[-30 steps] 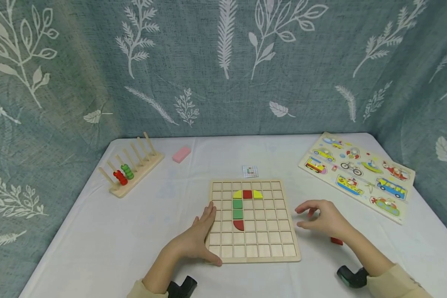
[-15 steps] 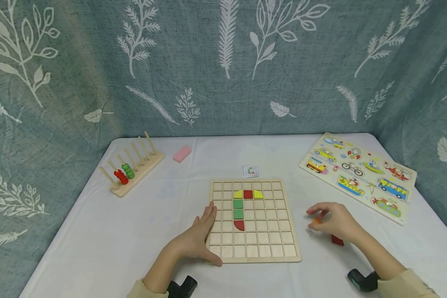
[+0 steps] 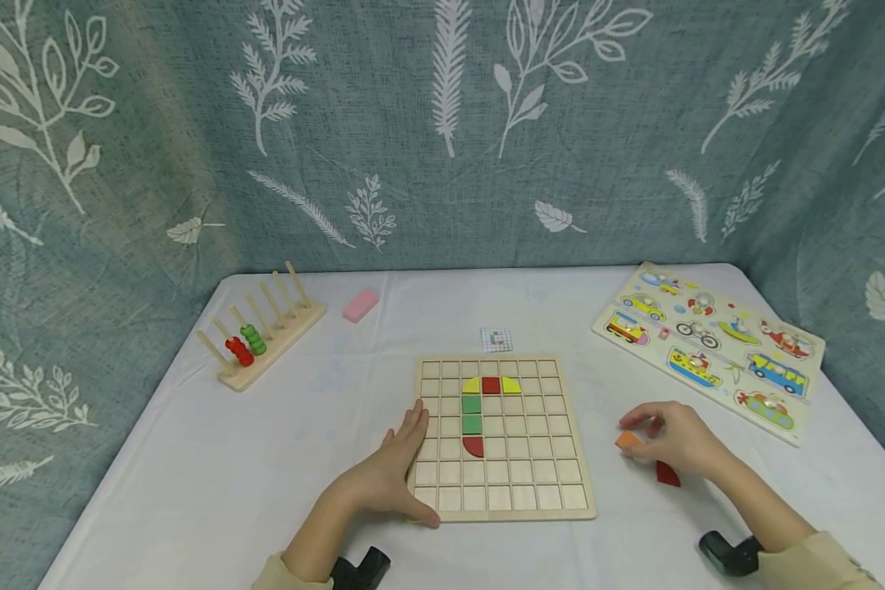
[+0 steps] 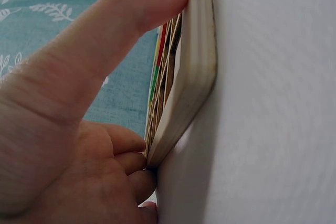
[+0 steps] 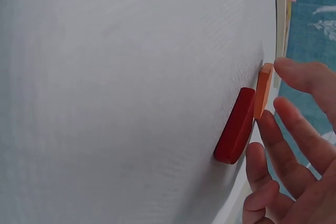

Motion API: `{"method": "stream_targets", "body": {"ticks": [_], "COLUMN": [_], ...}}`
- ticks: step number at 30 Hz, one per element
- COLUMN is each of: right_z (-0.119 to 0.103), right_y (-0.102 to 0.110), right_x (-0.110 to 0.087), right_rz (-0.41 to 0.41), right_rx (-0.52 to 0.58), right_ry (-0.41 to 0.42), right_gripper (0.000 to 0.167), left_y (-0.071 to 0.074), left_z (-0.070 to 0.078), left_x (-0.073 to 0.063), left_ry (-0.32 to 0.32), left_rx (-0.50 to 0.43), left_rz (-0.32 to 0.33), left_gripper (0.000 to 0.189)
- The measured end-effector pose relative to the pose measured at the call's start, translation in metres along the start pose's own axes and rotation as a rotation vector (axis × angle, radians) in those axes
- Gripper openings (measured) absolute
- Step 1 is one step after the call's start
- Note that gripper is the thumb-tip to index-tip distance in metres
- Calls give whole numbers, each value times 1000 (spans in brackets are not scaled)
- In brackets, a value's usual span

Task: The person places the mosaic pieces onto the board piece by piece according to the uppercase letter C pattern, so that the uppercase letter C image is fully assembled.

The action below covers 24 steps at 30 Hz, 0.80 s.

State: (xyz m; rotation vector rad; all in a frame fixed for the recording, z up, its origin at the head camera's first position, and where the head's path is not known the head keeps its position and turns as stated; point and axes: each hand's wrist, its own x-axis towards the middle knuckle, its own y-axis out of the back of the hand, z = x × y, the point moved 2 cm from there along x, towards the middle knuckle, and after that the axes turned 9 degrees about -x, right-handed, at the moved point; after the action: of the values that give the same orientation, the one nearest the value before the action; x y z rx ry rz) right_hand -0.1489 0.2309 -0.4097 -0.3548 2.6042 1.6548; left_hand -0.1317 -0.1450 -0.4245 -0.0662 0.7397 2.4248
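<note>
A wooden grid board (image 3: 521, 515) lies in the middle of the table. My left hand (image 3: 383, 475) rests against its left side, fingers stretched along the edge and thumb at the near corner; the left wrist view shows the thumb (image 4: 113, 35) touching the rim. Set into the grid are yellow, red and green pieces, among them a green square (image 3: 471, 424) and a red quarter-round (image 3: 474, 446). Right of the board, my right hand (image 3: 671, 438) hovers at an orange block (image 5: 263, 90), thumb and fingers spread around it. Beside that lies a red block (image 5: 234, 127), partly beneath the hand in the head view.
Behind the board lies a small printed pattern card (image 3: 496, 340). At the back left are a peg stand (image 3: 273, 348) with red and green beads, and a pink block (image 3: 360, 306). A vehicle picture puzzle (image 3: 708, 352) lies at the back right.
My right hand has moved away from the board, to the right, to the orange block, which has come into view by its thumb. The left hand and the board have stayed put.
</note>
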Motion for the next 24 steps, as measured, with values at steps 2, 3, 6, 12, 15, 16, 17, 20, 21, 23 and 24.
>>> {"method": "stream_targets", "body": {"ticks": [2,3,6,12,15,16,17,20,21,23,24], "right_z": [1,2,2,2,2,1,1,1,1,2,1], "right_y": [-1,-1,-1,1,1,1,1,0,0,-1,-1], "right_x": [0,0,0,-3,-5,-5,-4,-4,-4,-3,-3], "right_rz": [-4,-6,-13,-22,-26,-27,-29,-31,-32,-34,-34], "right_rx": [-11,-17,-28,-24,-20,-20,-21,-24,-24,-26,-25], "right_ry": [0,-1,-8,-19,-17,-21,-21,-21,-19,-15,-15], "right_gripper": [30,31,31,30,30,30,30,30,30,30,29], "left_y": [0,0,0,0,0,0,0,0,0,0,0], "left_z": [0,0,0,1,1,1,1,1,1,1,1], "left_x": [0,0,0,0,0,0,0,-1,-1,-1,-1], "left_ry": [-1,-3,-4,6,8,8,8,11,12,13,13], "left_rx": [2,4,6,8,10,9,9,7,7,7,6], "left_rz": [0,1,0,1,0,-1,-1,-1,0,1,1], "left_gripper": [133,133,133,134,134,134,134,134,134,134,134]}}
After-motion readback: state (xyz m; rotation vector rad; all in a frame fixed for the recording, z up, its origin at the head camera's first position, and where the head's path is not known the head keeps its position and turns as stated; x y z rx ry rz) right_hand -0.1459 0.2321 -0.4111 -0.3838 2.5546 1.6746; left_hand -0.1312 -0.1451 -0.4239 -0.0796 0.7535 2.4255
